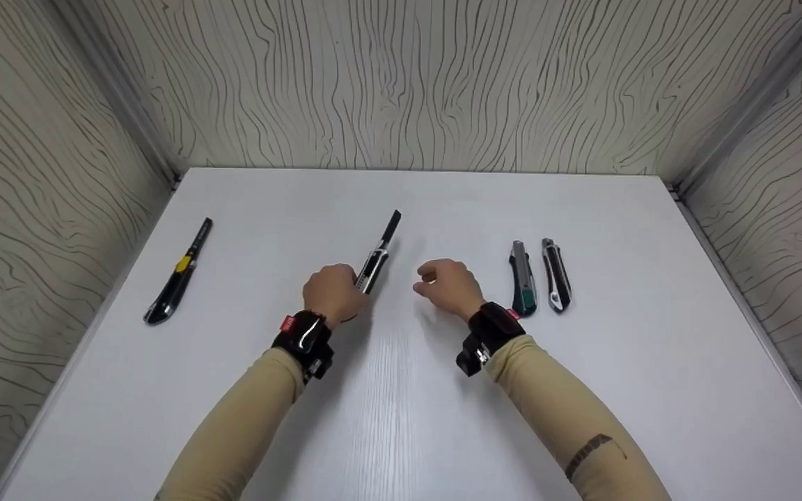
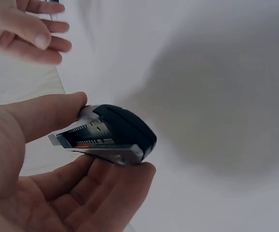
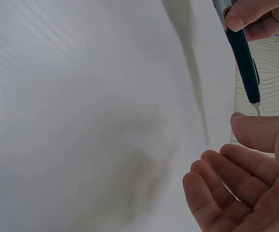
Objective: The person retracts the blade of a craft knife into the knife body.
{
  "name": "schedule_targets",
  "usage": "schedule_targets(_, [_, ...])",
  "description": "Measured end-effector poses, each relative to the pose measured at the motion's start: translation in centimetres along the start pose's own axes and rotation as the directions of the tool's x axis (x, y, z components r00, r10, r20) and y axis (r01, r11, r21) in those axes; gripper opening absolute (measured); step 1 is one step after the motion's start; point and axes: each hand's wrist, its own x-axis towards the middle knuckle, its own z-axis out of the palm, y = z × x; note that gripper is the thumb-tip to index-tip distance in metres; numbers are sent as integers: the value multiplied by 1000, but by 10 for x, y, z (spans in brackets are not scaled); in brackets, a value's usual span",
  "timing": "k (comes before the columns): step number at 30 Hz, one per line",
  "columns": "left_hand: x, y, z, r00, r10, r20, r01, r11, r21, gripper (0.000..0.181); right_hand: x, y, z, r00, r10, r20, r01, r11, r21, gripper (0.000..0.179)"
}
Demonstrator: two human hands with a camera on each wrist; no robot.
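Past beige sleeves (image 1: pixel 227 438), holding a utility knife (image 1: pixel 374 268) in the left grip (image 1: pixel 335 292), centrally above the desk (image 1: pixel 387 424); with the right grip (image 1: pixel 451 287) half-curled, holding nothing. Likely light, stiff, slick-sided; best taken by the handle (image 2: pixel 127 126), away from the dark blade (image 1: pixel 391 228). Free to move toward the far edge (image 1: pixel 415 173), between yellow-black cutter (image 1: pixel 178 282) and green cutter (image 1: pixel 523 282)

The left hand (image 1: pixel 335 293) grips, its thumb (image 2: pixel 48 113) on one side and its bent fingers (image 2: pixel 127 183) on the other. Right of that grip, near but apart, the right hand (image 1: pixel 451 287) is loosely cupped, right thumb (image 3: pixel 260 129) held away from gently bent right fingers (image 3: pixel 202 195). The left forearm (image 1: pixel 237 431) and right forearm (image 1: pixel 571 410) slant inward toward the grip.
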Motion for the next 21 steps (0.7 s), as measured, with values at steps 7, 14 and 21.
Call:
schedule_targets(7, [1,27,15,999,50,2,-50,999,-7,18,-2,10,-10,999,35,-38,-34,999,11,40])
schedule_targets(14, [1,50,29,994,100,-33,-101,993,-53,25,-4,14,-13,993,68,-92,-60,995,82,41])
schedule_targets(21, [-5,69,41,985,159,-64,-164,984,-73,25,-3,15,-12,978,177,-108,-154,970,189,35])
